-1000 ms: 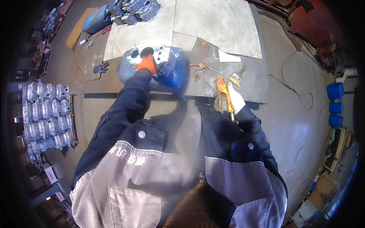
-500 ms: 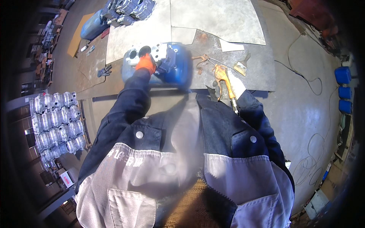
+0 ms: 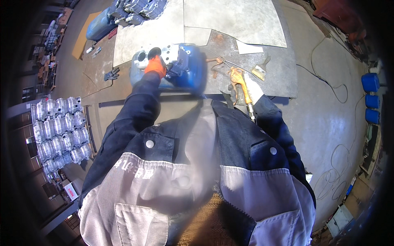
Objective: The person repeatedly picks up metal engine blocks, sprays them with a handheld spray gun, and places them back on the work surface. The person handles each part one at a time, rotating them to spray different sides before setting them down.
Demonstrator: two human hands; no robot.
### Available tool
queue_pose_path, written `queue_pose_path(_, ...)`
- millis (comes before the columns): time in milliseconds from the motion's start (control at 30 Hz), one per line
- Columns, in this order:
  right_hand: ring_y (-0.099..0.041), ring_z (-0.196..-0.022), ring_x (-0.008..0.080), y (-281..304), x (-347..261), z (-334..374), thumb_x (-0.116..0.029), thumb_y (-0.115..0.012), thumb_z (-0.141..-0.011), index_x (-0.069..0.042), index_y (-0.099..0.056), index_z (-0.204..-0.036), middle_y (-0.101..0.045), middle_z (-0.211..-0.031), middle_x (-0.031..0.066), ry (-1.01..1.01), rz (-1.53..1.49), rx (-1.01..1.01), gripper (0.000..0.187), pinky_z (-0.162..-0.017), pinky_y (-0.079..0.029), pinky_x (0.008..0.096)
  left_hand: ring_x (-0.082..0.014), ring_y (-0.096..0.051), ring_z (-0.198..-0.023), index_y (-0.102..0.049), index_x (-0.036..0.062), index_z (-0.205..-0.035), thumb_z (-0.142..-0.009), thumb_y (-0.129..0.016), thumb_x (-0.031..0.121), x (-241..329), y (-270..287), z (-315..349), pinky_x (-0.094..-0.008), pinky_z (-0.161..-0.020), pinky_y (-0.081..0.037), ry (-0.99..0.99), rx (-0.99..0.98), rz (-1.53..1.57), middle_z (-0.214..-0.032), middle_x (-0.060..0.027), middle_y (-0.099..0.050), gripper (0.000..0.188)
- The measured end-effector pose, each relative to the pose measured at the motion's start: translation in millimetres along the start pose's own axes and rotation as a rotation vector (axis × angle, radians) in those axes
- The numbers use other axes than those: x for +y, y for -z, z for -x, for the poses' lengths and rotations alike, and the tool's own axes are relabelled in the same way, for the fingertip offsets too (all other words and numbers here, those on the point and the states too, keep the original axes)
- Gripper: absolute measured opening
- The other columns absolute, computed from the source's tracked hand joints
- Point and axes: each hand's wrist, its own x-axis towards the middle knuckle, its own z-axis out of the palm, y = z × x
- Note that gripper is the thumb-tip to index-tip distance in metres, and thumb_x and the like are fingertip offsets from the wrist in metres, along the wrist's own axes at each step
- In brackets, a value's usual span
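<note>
- The silver-grey metal casting with round openings (image 3: 179, 61) sits on top of the blue plastic drum (image 3: 195, 73), which lies on the grey metal counter (image 3: 281, 84) in front of the person.
- The left hand, in an orange glove (image 3: 155, 67), is on the casting's near side. Its fingers look clenched on the edge by the larger of 2 big openings; the tips are partly hidden.
- The right hand, in a white glove (image 3: 253, 88), has its fingers wrapped around the yellow-orange air gun with a silver hose fitting (image 3: 245, 88), held near the counter's front edge and well apart from the casting.
- As to progress, 1 casting appears to be in hand: it is in place on the drum and gripped, with the air gun held ready. Whether any air is flowing, I cannot tell.
- More grey castings are piled at the counter's far end (image 3: 144, 9), and rows of shiny castings stand to the left (image 3: 61, 129); which of these are done and which are left does not show.
- The flat pale-bristled brush (image 3: 259, 70) and the dark work glove (image 3: 111, 74) lie unused on the counter.
</note>
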Motion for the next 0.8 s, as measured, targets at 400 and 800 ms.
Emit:
queue_pose_path(400,-0.059,-0.099,0.0142,-18,-7,38,-0.042,-0.043,-0.1,-0.003,-0.054,-0.125,-0.062,-0.11,0.0062,-0.112,-0.025,-0.113,0.048,-0.085,-0.047,0.0254,-0.0356,-0.049,-0.119,-0.045,0.0036,-0.123,-0.077,-0.068,0.026,-3,-3,-3,-0.0444,-0.098,-0.044,0.003,-0.011,-0.022,-0.123,-0.0199,-0.053,0.056)
queue_pose_path(800,-0.064,-0.091,0.0174,1,-3,42,-0.039,-0.038,-0.102,-0.002,-0.052,-0.126,-0.064,-0.11,0.0091,-0.046,-0.059,-0.114,0.047,-0.078,-0.054,0.0279,-0.0461,-0.057,-0.099,-0.057,-0.0006,-0.109,-0.087,-0.058,0.032,-14,23,-12,-0.0445,-0.083,-0.048,-0.14,-0.02,0.235,-0.099,-0.0299,-0.062,0.039)
